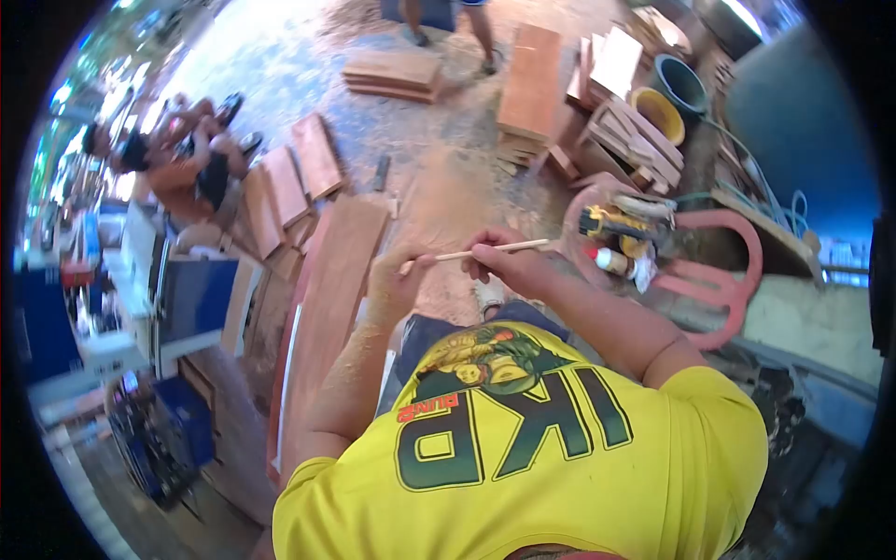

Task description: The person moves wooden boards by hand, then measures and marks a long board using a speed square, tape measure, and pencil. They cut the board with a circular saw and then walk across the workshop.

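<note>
A thin, pale wooden stick is held nearly level in front of my chest. My left hand pinches its left end between thumb and fingers. Around its middle, my right hand is closed with the thumb on top, and the stick's right end juts out past the knuckles. Sawdust clings to my left forearm. Just left of my left hand lies a long reddish-brown board.
A pink plastic chair at right carries a yellow-and-black power tool and a bottle. Stacked boards and wood offcuts lie on the sawdust-covered floor. One person sits at left; another person's legs show at the top.
</note>
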Available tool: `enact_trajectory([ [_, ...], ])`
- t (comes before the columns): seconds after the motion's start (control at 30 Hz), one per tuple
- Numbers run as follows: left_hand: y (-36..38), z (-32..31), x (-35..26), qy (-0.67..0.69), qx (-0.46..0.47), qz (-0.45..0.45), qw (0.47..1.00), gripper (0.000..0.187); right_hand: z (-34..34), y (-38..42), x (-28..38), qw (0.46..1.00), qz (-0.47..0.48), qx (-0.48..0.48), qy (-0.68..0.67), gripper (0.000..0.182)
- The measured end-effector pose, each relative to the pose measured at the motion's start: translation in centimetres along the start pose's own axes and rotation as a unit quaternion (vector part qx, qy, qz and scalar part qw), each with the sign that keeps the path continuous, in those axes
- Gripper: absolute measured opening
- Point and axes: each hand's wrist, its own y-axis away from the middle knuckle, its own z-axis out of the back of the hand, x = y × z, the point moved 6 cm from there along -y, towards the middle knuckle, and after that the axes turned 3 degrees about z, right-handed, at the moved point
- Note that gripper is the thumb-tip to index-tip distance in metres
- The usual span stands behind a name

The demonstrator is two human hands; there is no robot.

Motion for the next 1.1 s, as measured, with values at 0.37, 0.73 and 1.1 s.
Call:
enact_trajectory([
  [0.37, -12.6, 1.3, 5.4, -0.036, -0.021, 0.076, 0.996, 0.017, 10.0, -6.7, 7.0, 0.966, -0.088, -0.071, 0.231, 0.016],
  [0.73, -36.5, 13.1, 9.5, -0.107, 0.072, 0.079, 0.988, 0.019, 16.4, -36.3, 15.2, 0.894, -0.036, -0.021, 0.446, 0.027],
  [1.1, -50.9, 32.6, 12.4, -0.112, -0.151, 0.113, 0.976, 0.018, 28.5, -56.7, 19.1, 0.828, -0.039, -0.037, 0.558, 0.033],
])
